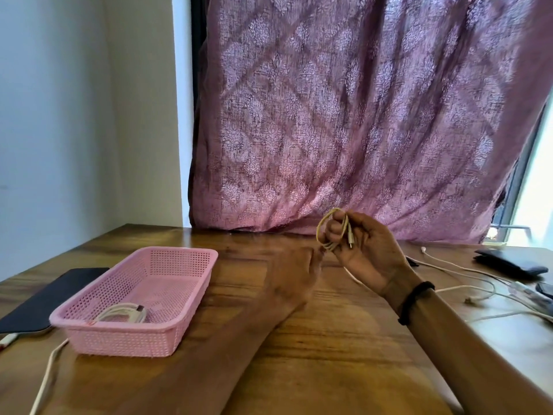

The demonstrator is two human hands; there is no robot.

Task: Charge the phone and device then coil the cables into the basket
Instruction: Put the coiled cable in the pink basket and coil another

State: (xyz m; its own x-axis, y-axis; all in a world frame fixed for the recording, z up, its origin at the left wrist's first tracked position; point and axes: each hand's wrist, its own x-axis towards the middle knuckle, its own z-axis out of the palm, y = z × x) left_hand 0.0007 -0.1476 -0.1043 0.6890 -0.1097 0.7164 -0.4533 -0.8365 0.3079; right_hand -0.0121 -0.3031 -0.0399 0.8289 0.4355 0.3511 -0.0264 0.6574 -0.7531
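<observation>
My right hand (363, 247) is raised above the wooden table and holds a small coil of yellowish cable (329, 230), its plug hanging by the palm. My left hand (294, 275) sits just below and left of it, blurred, its fingertips near the coil's lower end; whether it grips the cable I cannot tell. A pink mesh basket (179, 292) stands at the left with one coiled white cable (124, 313) in its near corner. A dark phone (51, 298) lies flat to the left of the basket, with a white cable (45, 381) leading to its near end.
Loose white cables (466, 277) trail across the table's right side. A black wallet-like item (508, 262) and other dark devices (544, 290) lie at the far right. A mauve patterned curtain (359, 115) hangs behind the table; a white wall stands at the left.
</observation>
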